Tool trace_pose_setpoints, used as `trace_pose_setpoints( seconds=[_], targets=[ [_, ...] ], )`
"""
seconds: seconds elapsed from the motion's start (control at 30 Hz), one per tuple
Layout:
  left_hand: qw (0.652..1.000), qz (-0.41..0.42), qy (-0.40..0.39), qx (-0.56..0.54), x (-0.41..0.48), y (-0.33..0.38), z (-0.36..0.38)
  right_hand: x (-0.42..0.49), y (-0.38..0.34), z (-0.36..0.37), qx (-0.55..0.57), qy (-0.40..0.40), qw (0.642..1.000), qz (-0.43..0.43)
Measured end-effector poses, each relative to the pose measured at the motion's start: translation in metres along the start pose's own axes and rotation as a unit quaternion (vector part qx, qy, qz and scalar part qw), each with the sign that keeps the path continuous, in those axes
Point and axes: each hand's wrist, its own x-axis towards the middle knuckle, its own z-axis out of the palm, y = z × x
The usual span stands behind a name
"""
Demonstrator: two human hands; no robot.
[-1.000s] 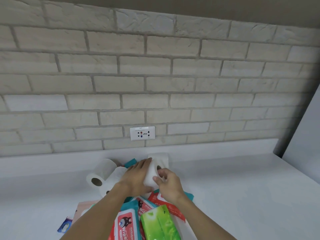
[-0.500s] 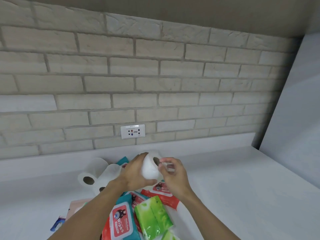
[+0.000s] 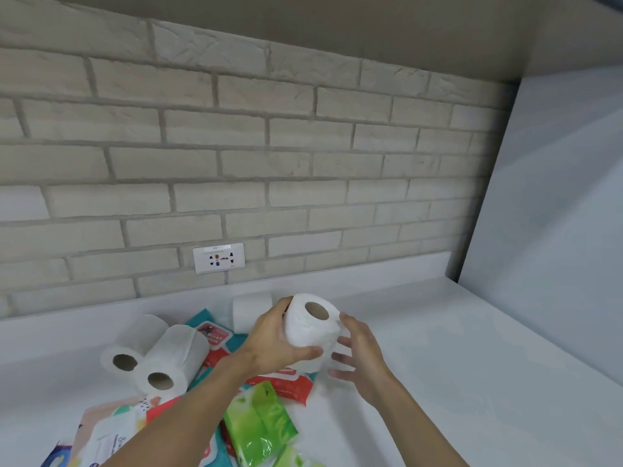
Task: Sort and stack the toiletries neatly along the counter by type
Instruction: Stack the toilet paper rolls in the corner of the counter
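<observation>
**Inspector:** Position of the toilet roll (image 3: pixel 312 323)?

**Assistant:** Raised above the white counter (image 3: pixel 455 365), over the right edge of the pile, with its cardboard core facing up and toward the camera. The left hand (image 3: pixel 269 342) grips it from the left, thumb under the roll and fingers curled over the far edge.

**Inspector:** The right hand (image 3: pixel 362 353)?

**Assistant:** Held loose with the fingers spread, at the roll's right side. The upper fingers touch the paper. Whether the lower ones do, I cannot tell.

**Inspector:** Materials and shapes?

**Assistant:** The roll is soft white paper, a squat cylinder round a brown tube. Two more rolls (image 3: pixel 172 348) lie on their sides at the left, touching each other, cores toward the camera. A fourth roll (image 3: pixel 251 313) stands by the backsplash, behind the left hand. Glossy plastic packs lie beneath the arms: red and teal wipes packs (image 3: pixel 215 335) and a crinkled green tissue pack (image 3: pixel 259 423). Behind them are a rough, pale brick wall (image 3: pixel 269 163) and a smooth white socket plate (image 3: pixel 218 258).
</observation>
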Motion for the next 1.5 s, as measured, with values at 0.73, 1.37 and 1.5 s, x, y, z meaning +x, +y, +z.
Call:
trace_pose_setpoints(
  seconds=[0.73, 1.37, 1.5],
  targets=[
    [0.935, -0.153, -0.101, -0.302, 0.111, 0.076, 0.146, 0.081, -0.051, -0.156, 0.019, 0.034, 0.999, -0.037],
    [0.895, -0.244, 0.007, -0.373, 0.259, 0.132, 0.293, 0.184, -0.096, -0.295, -0.074, 0.062, 0.982, -0.165],
    [0.894, -0.247, 0.012, -0.373, 0.289, 0.139, 0.324, 0.222, -0.093, -0.316, -0.100, 0.095, 0.970, -0.200]
  ],
)
